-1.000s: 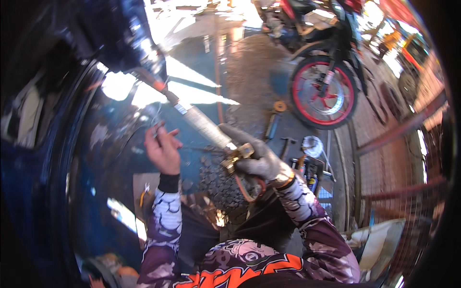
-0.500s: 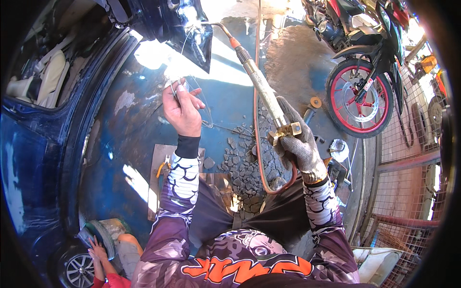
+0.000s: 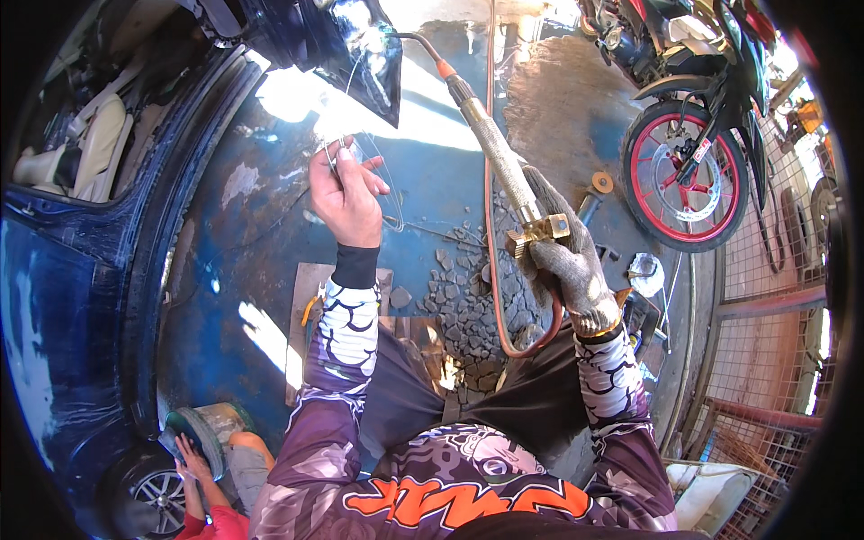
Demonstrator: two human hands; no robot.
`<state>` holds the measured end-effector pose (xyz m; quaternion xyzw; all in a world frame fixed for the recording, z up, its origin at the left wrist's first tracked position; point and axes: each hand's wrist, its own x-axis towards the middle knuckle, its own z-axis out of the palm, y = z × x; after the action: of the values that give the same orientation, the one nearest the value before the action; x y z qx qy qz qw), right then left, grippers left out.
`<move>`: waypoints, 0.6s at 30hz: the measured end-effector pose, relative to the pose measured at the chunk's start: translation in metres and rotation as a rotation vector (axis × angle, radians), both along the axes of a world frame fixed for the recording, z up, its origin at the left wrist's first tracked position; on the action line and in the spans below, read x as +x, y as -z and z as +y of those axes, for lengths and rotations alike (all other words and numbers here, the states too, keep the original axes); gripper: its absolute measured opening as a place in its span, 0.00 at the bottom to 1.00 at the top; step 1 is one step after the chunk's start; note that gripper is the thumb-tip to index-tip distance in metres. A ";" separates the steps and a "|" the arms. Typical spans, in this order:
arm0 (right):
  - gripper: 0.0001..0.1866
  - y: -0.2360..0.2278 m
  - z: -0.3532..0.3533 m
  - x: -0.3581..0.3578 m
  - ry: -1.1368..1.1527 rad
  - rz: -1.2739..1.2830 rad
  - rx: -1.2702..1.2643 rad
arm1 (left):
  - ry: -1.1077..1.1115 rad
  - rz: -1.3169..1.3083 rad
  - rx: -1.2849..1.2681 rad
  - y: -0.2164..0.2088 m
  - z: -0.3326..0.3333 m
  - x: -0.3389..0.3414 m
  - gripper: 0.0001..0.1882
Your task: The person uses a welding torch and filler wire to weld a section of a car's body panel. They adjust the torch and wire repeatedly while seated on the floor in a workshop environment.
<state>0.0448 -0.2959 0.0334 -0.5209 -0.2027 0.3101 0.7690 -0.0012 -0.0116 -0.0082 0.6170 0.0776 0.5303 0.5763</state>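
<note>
Best to hold the torch (image 3: 491,148) steady at one o'clock, fingers of the gloved right hand (image 3: 574,263) clamped round its valve end, tip near the dark panel (image 3: 382,92) at eleven. Feed wire (image 3: 349,81) evenly, pinched in the left hand (image 3: 351,205). Watch the hose (image 3: 494,292) at five, rubble (image 3: 461,301) beneath, co-worker (image 3: 220,524) at seven.

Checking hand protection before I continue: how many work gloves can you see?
1: a grey work glove, worn on the right hand gripping the torch. The left hand is bare. More gloves may be hidden from this view.
</note>
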 end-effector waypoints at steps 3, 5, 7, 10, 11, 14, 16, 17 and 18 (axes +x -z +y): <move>0.48 0.001 0.002 -0.001 0.031 -0.037 -0.019 | 0.000 -0.001 0.008 0.000 0.001 0.001 0.11; 0.48 0.001 0.001 0.000 0.005 -0.032 -0.034 | 0.000 -0.010 0.011 0.000 0.000 0.002 0.11; 0.49 0.001 -0.001 0.003 -0.037 -0.015 -0.023 | 0.006 -0.012 0.013 -0.001 0.001 0.002 0.11; 0.49 0.003 0.000 0.005 -0.014 -0.044 -0.015 | -0.001 -0.008 0.022 -0.001 0.002 0.002 0.11; 0.49 0.003 0.000 0.005 -0.014 -0.043 -0.011 | -0.005 -0.007 0.031 -0.001 0.002 0.002 0.11; 0.49 0.004 -0.001 0.004 -0.025 -0.036 -0.025 | 0.000 -0.012 0.028 -0.001 0.002 0.001 0.11; 0.49 0.005 0.000 0.002 0.006 -0.032 0.004 | 0.002 -0.024 0.019 0.000 0.001 0.000 0.11; 0.49 0.005 -0.001 0.002 0.007 -0.024 0.003 | 0.007 -0.038 0.027 0.000 0.002 -0.001 0.11; 0.50 0.005 -0.001 0.002 0.006 -0.023 0.002 | -0.014 -0.037 0.014 0.000 0.001 -0.003 0.11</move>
<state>0.0466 -0.2973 0.0283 -0.5243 -0.2104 0.3016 0.7680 -0.0042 -0.0103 -0.0077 0.6106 0.0677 0.5462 0.5694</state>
